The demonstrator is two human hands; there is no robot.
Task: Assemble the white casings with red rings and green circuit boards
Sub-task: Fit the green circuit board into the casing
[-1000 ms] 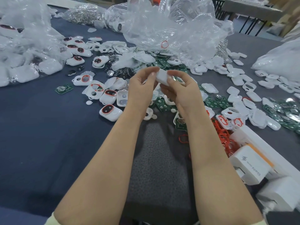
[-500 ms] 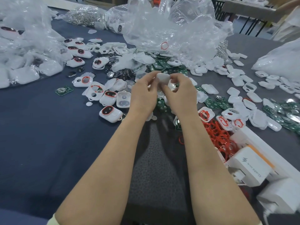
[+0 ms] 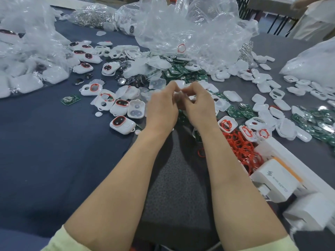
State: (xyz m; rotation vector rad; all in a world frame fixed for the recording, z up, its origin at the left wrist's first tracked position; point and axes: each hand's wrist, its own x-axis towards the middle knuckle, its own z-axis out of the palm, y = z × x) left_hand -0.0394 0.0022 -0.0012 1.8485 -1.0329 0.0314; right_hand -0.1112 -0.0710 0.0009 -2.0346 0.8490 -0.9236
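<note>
In hand: small white plastic casing [image 3: 178, 96], blurred, mid-worktop; pinched between curled fingers of left hand [image 3: 161, 110] and right hand [image 3: 198, 109].
Done: several red-ringed white finished casings [image 3: 122, 123], left of hands.
Remaining: heaped loose red rings [image 3: 241, 147], green circuit boards [image 3: 176, 72], many empty white shells [image 3: 281, 104] toward right edge.
Progress: early, judging by piles.

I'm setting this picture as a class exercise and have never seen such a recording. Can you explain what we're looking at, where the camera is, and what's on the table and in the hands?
There is no machine here: a person works with bare hands, and the one picture comes from a camera worn on their head, looking down. The left hand and right hand together pinch a small white piece, too blurred to name. On the blue cloth lie white casings, green circuit boards, red rings, casings with rings fitted and clear plastic bags.
</note>
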